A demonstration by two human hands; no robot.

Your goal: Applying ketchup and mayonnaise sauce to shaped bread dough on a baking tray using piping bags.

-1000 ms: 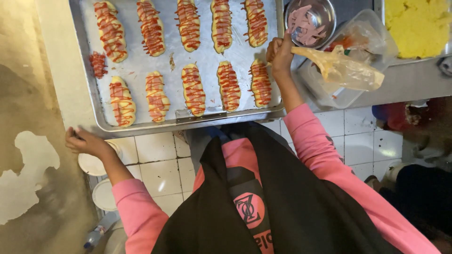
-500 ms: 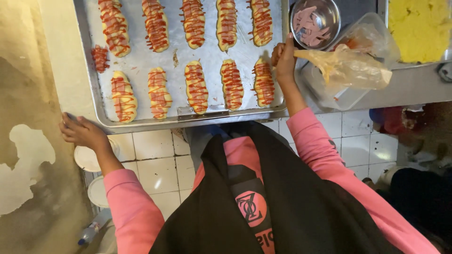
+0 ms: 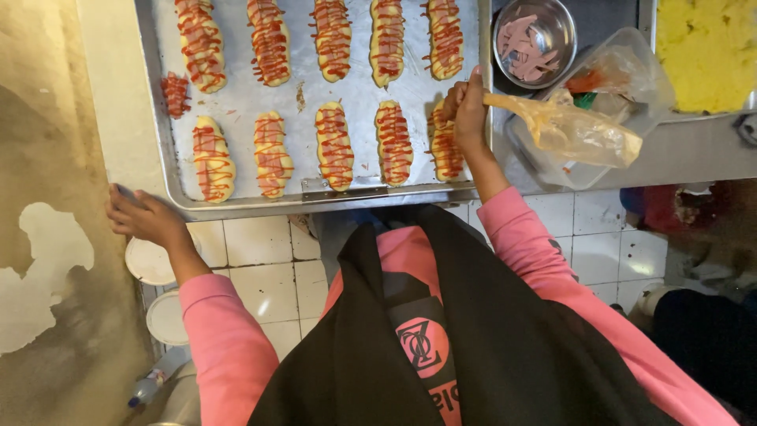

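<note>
A metal baking tray [image 3: 244, 102] holds two rows of oblong dough buns [image 3: 335, 146] striped with red sauce. My right hand [image 3: 467, 110] is shut on the neck of a clear piping bag [image 3: 576, 130] of pale yellow sauce, right over the bun at the near right end [image 3: 443, 146]. The bag trails off to the right, beyond the tray's rim. My left hand [image 3: 146, 217] rests on the near left corner of the tray's counter, fingers bent, holding nothing that I can see.
A small steel bowl [image 3: 535, 39] of pink meat slices sits right of the tray. Beside it lie a clear plastic container [image 3: 623, 95] and a tray of yellow filling [image 3: 706, 51]. Below are white floor tiles [image 3: 268, 268], two white lids [image 3: 150, 264] and a bottle [image 3: 154, 383].
My right hand with the piping bag has stayed at the near right bun. My left hand has shifted slightly up toward the tray's corner.
</note>
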